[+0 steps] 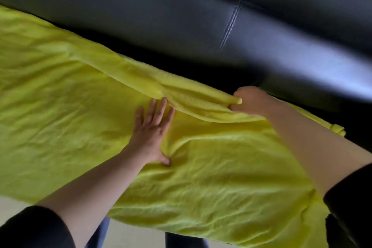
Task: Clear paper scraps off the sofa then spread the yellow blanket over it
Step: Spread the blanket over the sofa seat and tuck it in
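Blanket (60, 90), yellow, lies across the sofa (181, 16) seat, below its dark backrest. Left hand (152, 133) presses flat on it, fingers spread wide; right hand (251, 100) is fisted around a raised fold near the backrest.

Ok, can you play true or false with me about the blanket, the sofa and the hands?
1. The left hand lies flat and open on the yellow blanket. True.
2. The right hand is empty. False: it grips a folded edge of the blanket.
3. The sofa is dark with a stitched seam. True.
4. The blanket lies perfectly smooth. False: it shows wrinkles and a raised fold.
5. Paper scraps lie on the blanket. False: none are visible.
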`<state>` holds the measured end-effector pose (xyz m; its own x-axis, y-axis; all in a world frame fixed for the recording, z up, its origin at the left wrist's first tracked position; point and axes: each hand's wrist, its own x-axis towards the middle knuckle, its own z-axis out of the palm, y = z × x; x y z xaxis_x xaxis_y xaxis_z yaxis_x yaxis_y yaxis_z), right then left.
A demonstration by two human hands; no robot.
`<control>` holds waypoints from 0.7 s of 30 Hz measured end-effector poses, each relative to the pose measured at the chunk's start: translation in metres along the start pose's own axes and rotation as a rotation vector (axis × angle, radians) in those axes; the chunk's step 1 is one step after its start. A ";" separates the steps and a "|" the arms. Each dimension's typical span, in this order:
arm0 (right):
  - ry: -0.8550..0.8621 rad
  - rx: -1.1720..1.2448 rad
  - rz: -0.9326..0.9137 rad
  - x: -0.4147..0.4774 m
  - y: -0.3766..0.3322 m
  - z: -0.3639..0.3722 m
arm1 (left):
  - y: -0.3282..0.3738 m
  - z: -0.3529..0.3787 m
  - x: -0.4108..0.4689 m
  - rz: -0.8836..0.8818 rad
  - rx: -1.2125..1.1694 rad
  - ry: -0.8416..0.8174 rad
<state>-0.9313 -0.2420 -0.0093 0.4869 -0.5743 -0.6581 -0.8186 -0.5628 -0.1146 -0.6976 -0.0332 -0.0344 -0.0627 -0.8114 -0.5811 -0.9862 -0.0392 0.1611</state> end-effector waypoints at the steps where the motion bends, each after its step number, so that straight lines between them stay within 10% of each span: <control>1: -0.001 0.039 0.011 -0.004 0.006 -0.001 | 0.004 0.002 0.002 -0.018 0.010 -0.007; 17: -0.111 -0.139 0.101 -0.031 0.064 0.006 | 0.030 -0.015 0.003 -0.158 0.096 -0.086; 21: -0.150 -0.036 0.056 -0.036 0.076 0.002 | 0.079 -0.015 -0.007 -0.100 0.003 0.181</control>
<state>-1.0112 -0.2627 0.0042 0.3873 -0.5115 -0.7670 -0.8308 -0.5544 -0.0497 -0.7724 -0.0398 -0.0058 0.0640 -0.8951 -0.4413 -0.9865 -0.1236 0.1075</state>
